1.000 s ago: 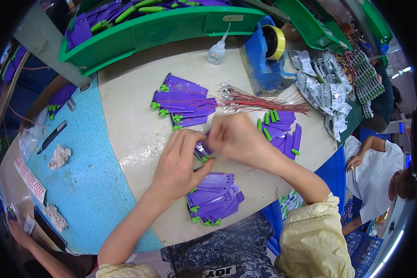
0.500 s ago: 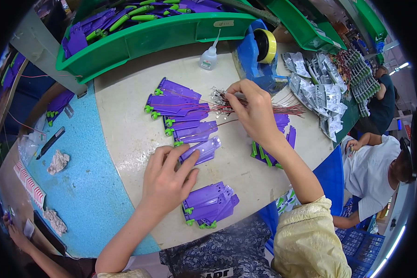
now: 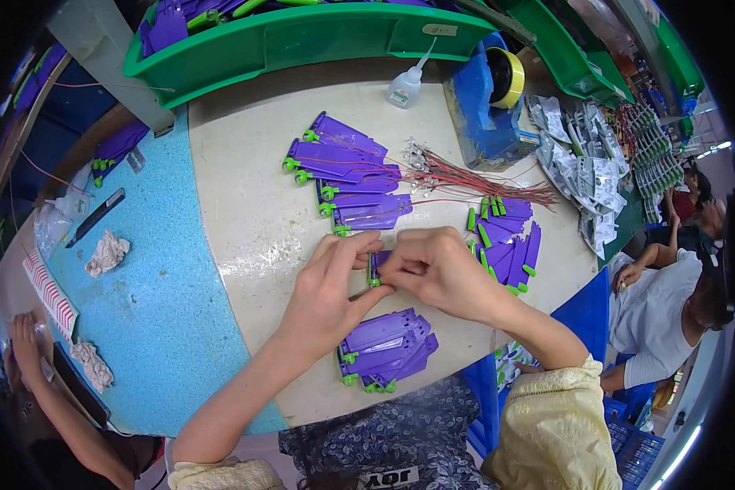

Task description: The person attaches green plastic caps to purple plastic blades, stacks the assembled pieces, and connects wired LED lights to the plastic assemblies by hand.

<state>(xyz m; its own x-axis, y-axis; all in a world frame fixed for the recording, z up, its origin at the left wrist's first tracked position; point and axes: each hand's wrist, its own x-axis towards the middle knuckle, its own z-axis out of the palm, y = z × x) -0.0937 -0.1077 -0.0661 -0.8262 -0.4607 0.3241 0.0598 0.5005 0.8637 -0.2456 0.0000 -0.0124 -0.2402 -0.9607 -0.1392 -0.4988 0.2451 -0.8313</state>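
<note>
A small purple plastic piece with a green end is between my two hands, low over the pale table. My left hand is closed on its left side, thumb near the green end. Fingertips of my right hand pinch at its right side; whether they also hold a thin wire is hidden. Just beyond lies a fanned row of purple pieces with green ends, several with red wires across them. A bundle of red wires with small pale tips lies right of that row. Nearer me sits a stack of purple pieces.
Loose purple and green parts lie to the right. Behind stand a green bin, a dropper bottle and a blue tape dispenser. Silvery parts are heaped at far right. Another person's arm reaches in at left.
My right hand has left the wire bundle and come nearer, meeting my left hand at the purple piece. The left hand has gone from resting over the piece to gripping it. The view has shifted.
</note>
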